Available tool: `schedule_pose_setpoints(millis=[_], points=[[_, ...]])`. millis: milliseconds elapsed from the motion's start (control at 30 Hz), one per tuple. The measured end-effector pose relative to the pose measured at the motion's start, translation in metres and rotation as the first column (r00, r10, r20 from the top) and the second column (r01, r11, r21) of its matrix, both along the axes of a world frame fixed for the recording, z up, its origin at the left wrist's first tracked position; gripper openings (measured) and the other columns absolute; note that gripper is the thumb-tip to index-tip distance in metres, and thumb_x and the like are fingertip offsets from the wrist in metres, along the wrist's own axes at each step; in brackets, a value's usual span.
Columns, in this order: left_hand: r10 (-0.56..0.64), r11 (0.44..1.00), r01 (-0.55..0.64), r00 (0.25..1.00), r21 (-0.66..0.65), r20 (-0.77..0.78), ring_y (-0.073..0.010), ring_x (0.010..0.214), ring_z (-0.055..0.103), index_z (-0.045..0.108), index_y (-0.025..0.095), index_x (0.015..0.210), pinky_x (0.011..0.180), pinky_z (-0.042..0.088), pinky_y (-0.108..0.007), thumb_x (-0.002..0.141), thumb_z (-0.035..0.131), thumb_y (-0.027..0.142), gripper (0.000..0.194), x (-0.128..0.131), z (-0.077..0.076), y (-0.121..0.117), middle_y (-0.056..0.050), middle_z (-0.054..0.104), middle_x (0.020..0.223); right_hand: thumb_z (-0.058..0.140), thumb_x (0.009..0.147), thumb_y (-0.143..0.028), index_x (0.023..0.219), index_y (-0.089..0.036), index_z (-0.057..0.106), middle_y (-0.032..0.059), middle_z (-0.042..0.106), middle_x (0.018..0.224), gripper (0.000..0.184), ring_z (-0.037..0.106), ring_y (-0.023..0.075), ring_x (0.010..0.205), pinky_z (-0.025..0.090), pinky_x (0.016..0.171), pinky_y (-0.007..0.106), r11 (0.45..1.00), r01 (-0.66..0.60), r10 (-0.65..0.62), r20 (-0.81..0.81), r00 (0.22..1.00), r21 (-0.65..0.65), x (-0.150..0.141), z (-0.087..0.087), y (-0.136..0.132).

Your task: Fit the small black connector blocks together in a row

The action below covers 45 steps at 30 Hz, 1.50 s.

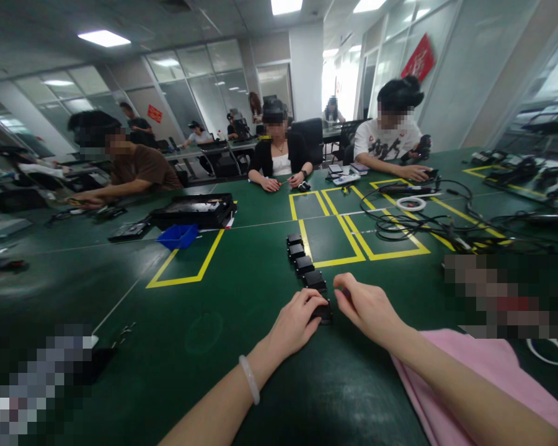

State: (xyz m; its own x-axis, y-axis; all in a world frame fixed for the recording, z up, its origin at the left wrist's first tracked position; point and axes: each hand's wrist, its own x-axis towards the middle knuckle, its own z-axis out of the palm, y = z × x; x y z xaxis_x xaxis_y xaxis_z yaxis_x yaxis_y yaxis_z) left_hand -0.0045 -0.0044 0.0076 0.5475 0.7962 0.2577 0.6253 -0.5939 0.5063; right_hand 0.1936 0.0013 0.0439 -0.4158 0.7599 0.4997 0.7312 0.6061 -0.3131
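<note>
Several small flat black blocks (304,265) stand in a slanting row on the green table in front of me. My left hand (295,322), with a pale bracelet at its wrist, is closed over the nearest black block (325,314), thumb on the near side and fingers across its top. Part of that block is hidden under the fingers. Just right of it, my right hand (369,310) hovers with bent fingers. A gap shows between its thumb and forefinger, and I see nothing held there.
Pink cloth (460,365) lies under my right forearm. Tangled black cables (400,226) spread at the right. A blue tray (178,236) and a black case (193,210) sit at the left. Yellow tape (339,260) marks the green table (242,266). People sit across and at the left.
</note>
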Motion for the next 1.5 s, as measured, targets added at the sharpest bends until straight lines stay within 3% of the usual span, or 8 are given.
schedule_pose_setpoints(millis=[200, 433, 700, 933, 1133, 1300, 1500], points=[[-0.007, 1.0, 0.007, 1.0, 0.005, 0.005, -0.0207, 0.111, 0.049, 0.049, 0.026, 0.117, 0.095, 0.045, -0.037, 0.082, 0.055, 0.009, 0.039, -0.0001, -0.0001, 0.0001, -0.005, 0.048, 0.12, 0.038, 0.096, -0.029, 0.087, -0.021, 0.048, -0.0007, 0.061, 0.07, 0.015, 0.059, 0.0123, 0.061, 0.039, 0.058, 0.023, 1.0, -0.028, 0.028, 0.005, 1.0, 0.011, 0.0009, 0.003, -0.0005], [-0.013, 1.0, 0.013, 1.0, 0.006, 0.008, -0.0207, 0.111, 0.049, 0.049, 0.025, 0.115, 0.096, 0.045, -0.038, 0.083, 0.055, 0.009, 0.037, -0.0005, 0.0008, 0.0004, -0.005, 0.048, 0.12, 0.037, 0.095, -0.024, 0.094, -0.02, 0.049, 0.0001, 0.063, 0.072, 0.013, 0.061, 0.0127, 0.06, 0.039, 0.057, 0.023, 0.999, -0.001, 0.0, 0.008, 1.0, 0.042, 0.0004, 0.0026, 0.0006], [-0.008, 1.0, 0.008, 1.0, 0.01, 0.01, -0.0212, 0.111, 0.049, 0.049, 0.025, 0.116, 0.095, 0.045, -0.038, 0.083, 0.054, 0.009, 0.037, -0.0006, 0.0005, 0.0001, -0.005, 0.048, 0.12, 0.04, 0.095, -0.029, 0.086, -0.02, 0.049, -0.0003, 0.062, 0.07, 0.015, 0.059, 0.0127, 0.061, 0.038, 0.058, 0.023, 1.0, 0.017, -0.018, 0.038, 0.999, 0.006, 0.0013, 0.0039, 0.0006], [-0.006, 1.0, 0.006, 1.0, 0.01, 0.004, -0.0209, 0.11, 0.049, 0.049, 0.025, 0.115, 0.094, 0.046, -0.038, 0.082, 0.055, 0.009, 0.038, -0.0006, -0.0001, 0.0002, -0.005, 0.048, 0.12, 0.04, 0.092, -0.021, 0.095, -0.02, 0.049, 0.0001, 0.063, 0.075, 0.01, 0.061, 0.0133, 0.064, 0.039, 0.059, 0.024, 1.0, 0.02, -0.02, 0.034, 0.999, 0.009, -0.0008, 0.0048, 0.0001], [-0.005, 1.0, 0.005, 1.0, 0.009, 0.008, -0.0212, 0.111, 0.049, 0.049, 0.026, 0.116, 0.095, 0.045, -0.038, 0.081, 0.055, 0.009, 0.039, -0.0005, -0.0004, 0.0003, -0.005, 0.048, 0.12, 0.038, 0.095, -0.027, 0.089, -0.021, 0.05, 0.0004, 0.063, 0.072, 0.015, 0.061, 0.0135, 0.064, 0.039, 0.06, 0.023, 1.0, 0.004, -0.004, 0.034, 0.999, -0.001, 0.0002, 0.0044, 0.0004], [-0.005, 1.0, 0.005, 1.0, 0.007, 0.003, -0.0209, 0.11, 0.049, 0.049, 0.026, 0.115, 0.095, 0.045, -0.037, 0.082, 0.054, 0.009, 0.038, -0.0004, 0.0011, -0.0003, -0.005, 0.048, 0.12, 0.038, 0.094, -0.022, 0.097, -0.019, 0.048, 0.0011, 0.064, 0.077, 0.011, 0.061, 0.0132, 0.064, 0.04, 0.059, 0.023, 1.0, 0.002, -0.002, 0.007, 1.0, -0.008, -0.0004, 0.0047, 0.0], [0.003, 1.0, -0.003, 1.0, 0.003, -0.002, -0.0208, 0.111, 0.049, 0.049, 0.025, 0.116, 0.095, 0.045, -0.037, 0.081, 0.056, 0.008, 0.04, 0.0, 0.0008, -0.0004, -0.005, 0.047, 0.121, 0.037, 0.096, -0.028, 0.088, -0.021, 0.049, -0.0002, 0.062, 0.071, 0.015, 0.059, 0.0127, 0.062, 0.039, 0.058, 0.023, 1.0, -0.028, 0.028, 0.022, 0.999, -0.01, -0.0001, 0.0048, -0.0014]])
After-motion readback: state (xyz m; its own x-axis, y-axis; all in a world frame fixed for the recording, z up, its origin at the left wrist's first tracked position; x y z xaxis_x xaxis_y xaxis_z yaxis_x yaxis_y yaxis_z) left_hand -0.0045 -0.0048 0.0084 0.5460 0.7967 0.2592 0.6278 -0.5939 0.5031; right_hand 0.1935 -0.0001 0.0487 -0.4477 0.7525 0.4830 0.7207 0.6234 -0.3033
